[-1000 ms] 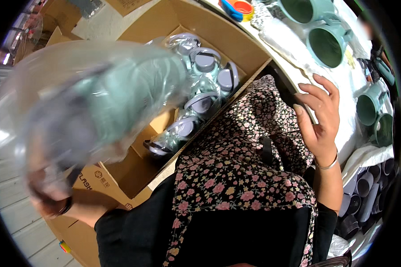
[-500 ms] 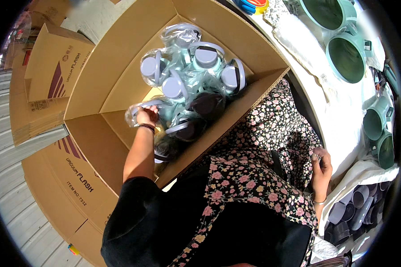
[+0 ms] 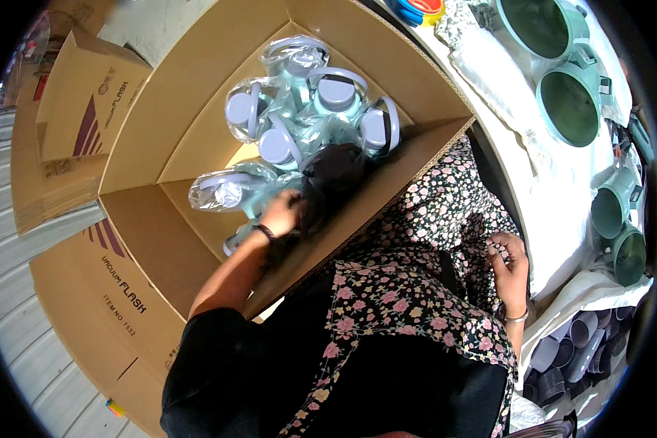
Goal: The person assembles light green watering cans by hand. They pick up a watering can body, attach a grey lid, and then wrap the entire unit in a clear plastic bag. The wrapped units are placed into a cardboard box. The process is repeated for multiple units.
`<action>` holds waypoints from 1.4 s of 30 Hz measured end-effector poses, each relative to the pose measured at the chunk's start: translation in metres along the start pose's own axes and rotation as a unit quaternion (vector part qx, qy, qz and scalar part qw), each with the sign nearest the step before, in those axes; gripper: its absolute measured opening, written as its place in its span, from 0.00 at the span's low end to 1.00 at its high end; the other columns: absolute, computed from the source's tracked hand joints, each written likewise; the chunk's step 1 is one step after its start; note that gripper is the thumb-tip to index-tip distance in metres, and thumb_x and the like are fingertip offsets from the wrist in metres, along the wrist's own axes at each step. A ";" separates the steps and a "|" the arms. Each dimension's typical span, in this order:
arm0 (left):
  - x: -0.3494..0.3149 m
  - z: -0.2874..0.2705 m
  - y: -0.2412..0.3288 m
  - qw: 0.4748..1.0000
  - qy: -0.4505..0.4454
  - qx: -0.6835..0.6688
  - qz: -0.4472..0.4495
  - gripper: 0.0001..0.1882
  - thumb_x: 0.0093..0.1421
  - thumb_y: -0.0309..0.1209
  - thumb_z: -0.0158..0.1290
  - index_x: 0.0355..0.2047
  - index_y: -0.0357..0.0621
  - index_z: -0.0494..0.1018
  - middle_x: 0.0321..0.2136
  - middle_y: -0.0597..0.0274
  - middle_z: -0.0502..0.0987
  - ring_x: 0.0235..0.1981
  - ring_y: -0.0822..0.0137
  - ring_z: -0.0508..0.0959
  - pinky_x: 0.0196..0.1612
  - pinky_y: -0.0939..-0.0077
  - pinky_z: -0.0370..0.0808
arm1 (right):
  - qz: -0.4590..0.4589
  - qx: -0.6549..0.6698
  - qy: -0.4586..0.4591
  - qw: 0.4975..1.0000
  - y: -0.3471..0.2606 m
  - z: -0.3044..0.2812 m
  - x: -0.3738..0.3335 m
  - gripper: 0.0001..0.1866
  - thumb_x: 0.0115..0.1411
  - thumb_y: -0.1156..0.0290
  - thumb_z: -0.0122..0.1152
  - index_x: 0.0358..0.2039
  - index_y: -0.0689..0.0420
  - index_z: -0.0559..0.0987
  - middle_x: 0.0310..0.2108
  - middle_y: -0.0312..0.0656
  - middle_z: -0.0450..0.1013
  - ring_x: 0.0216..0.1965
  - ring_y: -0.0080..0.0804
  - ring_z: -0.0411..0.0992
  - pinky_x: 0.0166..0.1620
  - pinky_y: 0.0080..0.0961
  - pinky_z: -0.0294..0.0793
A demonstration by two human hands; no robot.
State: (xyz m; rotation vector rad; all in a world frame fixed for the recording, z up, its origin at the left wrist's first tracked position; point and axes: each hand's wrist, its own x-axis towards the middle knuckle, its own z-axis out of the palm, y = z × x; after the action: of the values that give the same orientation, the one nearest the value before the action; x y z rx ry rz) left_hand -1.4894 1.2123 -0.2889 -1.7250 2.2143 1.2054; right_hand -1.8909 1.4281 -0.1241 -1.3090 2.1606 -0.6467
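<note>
Inside a large open cardboard box [image 3: 142,223] stand several light-green bottles with lilac lids and loop handles, each in a clear plastic bag. My left hand [image 3: 281,213] reaches down among them, at a shaded bottle on the box's near side. Its fingers are smeared by motion, so their grip does not show. Just left of it, a bagged bottle [image 3: 230,181] leans over on its side. A lilac-lidded bottle [image 3: 277,147] stands beyond it. Away to the right, my right hand [image 3: 509,269] rests against my floral apron [image 3: 409,292], fingers loosely bent and apart.
A white-covered table [image 3: 558,219] curves along the right, with large green cup-shaped bodies [image 3: 569,106] lying on it. Below stands a white sack [image 3: 536,365] of dark and lilac cylindrical parts. Other cardboard cartons [image 3: 109,299] lie to the left.
My left hand has moved right and nearer, from the leaning bottle at the left to the shaded one. The leaning bottle has shifted slightly left. My right hand has moved slightly left.
</note>
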 end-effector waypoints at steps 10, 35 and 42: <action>0.075 -0.079 -0.130 0.948 0.068 0.309 -0.037 0.17 0.51 0.41 0.49 0.37 0.46 0.75 0.40 0.53 0.75 0.40 0.57 0.76 0.39 0.63 0.73 | 0.057 -0.035 0.073 0.995 0.029 -0.040 -0.015 0.12 0.51 0.72 0.59 0.36 0.62 0.76 0.36 0.44 0.72 0.41 0.34 0.70 0.46 0.28 0.68; 0.053 -0.072 0.416 0.712 0.040 -0.509 0.482 0.28 0.60 0.38 0.42 0.58 0.39 0.52 0.57 0.54 0.58 0.59 0.62 0.56 0.61 0.64 0.46 | -0.226 0.839 0.261 0.422 0.102 -0.181 0.008 0.19 0.60 0.70 0.46 0.50 0.64 0.66 0.48 0.45 0.68 0.48 0.36 0.68 0.52 0.30 0.67; -0.063 -0.069 0.510 0.458 -0.396 -0.514 0.608 0.35 0.57 0.51 0.41 0.59 0.43 0.52 0.61 0.45 0.49 0.62 0.46 0.47 0.63 0.53 0.39 | 0.051 0.382 0.351 0.853 0.052 -0.198 -0.130 0.17 0.52 0.69 0.58 0.41 0.64 0.74 0.33 0.43 0.73 0.35 0.25 0.72 0.38 0.22 0.73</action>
State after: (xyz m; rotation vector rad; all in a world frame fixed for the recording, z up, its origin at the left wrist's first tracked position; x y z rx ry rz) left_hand -1.8743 1.2461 0.0562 1.1635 1.6757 2.9558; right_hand -2.0033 1.5917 0.0154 -0.5421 2.0437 -1.9228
